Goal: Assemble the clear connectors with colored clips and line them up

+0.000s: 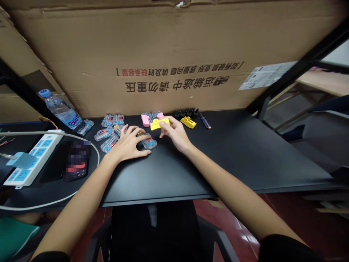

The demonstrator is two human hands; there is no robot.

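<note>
In my right hand (176,133) is a yellow plastic piece (158,123) with a round boss on it, pinched between thumb and fingers just above the table. My left hand (131,143) lies low with its fingers spread. Its fingertips are over or against a clear plastic unit (149,143) with blue and red parts inside; whether they touch it I cannot tell. More clear units of the same kind (104,134) lie left of that hand, partly hidden by it. Behind the held piece sit pink pieces (145,120). Another yellow piece (188,122) rests to the right.
Black parts (187,112) and a thin purple tool (205,120) lie along the cardboard wall (174,47). At left are a water bottle (61,109), a power strip (34,160), a phone (77,163) and a looping white cable (98,153) on the black table (169,178).
</note>
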